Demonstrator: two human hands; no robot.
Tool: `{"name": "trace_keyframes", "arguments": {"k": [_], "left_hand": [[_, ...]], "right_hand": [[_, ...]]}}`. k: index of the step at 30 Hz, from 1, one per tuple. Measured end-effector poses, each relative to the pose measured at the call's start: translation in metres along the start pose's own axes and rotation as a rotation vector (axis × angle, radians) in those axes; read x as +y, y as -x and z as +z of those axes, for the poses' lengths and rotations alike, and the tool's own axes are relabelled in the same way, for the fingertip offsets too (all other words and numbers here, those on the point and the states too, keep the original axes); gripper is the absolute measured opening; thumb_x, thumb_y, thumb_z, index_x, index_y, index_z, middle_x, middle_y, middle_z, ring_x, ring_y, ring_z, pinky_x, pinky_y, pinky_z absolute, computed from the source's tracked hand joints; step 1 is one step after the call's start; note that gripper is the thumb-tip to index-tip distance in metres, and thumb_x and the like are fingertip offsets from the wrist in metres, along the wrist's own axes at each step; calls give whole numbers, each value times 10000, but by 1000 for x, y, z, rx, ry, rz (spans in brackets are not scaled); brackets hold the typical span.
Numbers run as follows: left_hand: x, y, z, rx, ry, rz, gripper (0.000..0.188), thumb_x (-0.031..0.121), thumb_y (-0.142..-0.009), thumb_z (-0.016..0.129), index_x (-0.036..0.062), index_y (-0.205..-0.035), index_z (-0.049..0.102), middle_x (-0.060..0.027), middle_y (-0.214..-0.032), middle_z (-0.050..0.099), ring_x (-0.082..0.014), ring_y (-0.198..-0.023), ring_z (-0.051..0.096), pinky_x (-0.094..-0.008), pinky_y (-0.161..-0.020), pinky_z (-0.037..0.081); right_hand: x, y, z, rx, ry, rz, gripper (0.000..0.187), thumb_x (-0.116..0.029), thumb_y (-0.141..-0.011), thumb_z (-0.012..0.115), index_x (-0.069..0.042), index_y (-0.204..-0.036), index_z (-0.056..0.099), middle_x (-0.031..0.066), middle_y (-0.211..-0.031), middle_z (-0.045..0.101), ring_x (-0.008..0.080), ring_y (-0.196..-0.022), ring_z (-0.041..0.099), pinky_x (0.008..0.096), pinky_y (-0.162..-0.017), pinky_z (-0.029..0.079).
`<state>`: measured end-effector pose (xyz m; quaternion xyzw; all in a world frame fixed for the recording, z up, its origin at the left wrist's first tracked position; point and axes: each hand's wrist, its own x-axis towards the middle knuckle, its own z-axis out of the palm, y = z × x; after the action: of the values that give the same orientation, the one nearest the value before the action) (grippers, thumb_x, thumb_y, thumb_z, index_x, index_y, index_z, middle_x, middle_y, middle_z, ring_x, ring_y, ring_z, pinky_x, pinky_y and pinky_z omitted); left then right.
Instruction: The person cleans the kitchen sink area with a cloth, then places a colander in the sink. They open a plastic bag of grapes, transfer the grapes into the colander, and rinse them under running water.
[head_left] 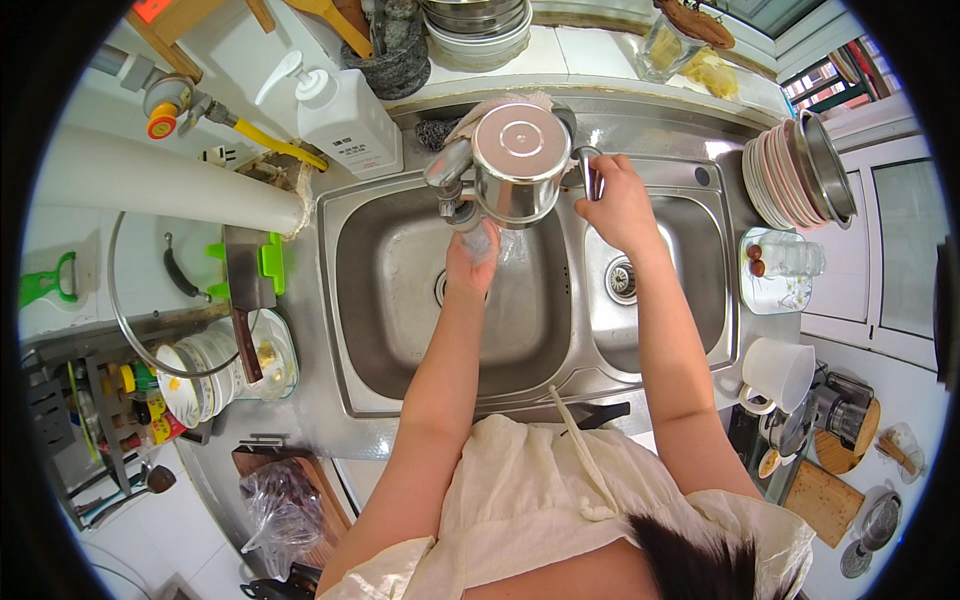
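The shiny silver metal pot is at the far side of the sink, its flat round base turned toward the camera; it sits just right of the curved grey metal tap, over the far right part of the large left steel basin; the right hand grasps its handle on the pot's right side, fingers wrapped round it; the left hand is raised under the tap's outlet, near the pot's lower left side; something clear and blurred covers its fingers, so I cannot tell whether it grips anything or lies loose.

To do this well, I would keep the right-hand grip firm and close to the pot's wall, since one handle alone lets a pot twist, more so if wet; the left hand could steady the wall whenever the pot is tilted; keep the body of the pot over the left basin rather than the small right steel basin, so drips fall inside; turn it slowly and leave a gap from the tap, for a knock there seems the likeliest slip; the white plastic pump bottle stands beyond the far left corner, within bumping range of a wide swing.
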<state>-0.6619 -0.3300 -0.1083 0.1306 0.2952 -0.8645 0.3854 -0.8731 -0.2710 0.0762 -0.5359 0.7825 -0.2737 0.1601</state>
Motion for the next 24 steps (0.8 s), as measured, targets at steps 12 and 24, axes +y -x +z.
{"name": "trace_keyframes", "arguments": {"k": [12, 24], "left_hand": [[-14, -4, 3, -18, -293, 224, 141, 107, -910, 413, 29, -943, 526, -78, -844, 550, -169, -689, 517, -237, -493, 385], [0, -11, -2, 240, -452, 237, 180, 272, -920, 410, 138, -934, 528, 16, -866, 556, -139, -713, 518, -272, -490, 390]], "right_hand": [[2, 0, 2, 4, 9, 17, 439, -60, -620, 661, 19, -1042, 570, 186, -1022, 544, 355, -932, 566, 393, -825, 477], [0, 1, 5, -4, -8, 47, 453, -60, -630, 659, 17, -1066, 561, 179, -1061, 533, 356, -941, 569, 396, -831, 475]]}}
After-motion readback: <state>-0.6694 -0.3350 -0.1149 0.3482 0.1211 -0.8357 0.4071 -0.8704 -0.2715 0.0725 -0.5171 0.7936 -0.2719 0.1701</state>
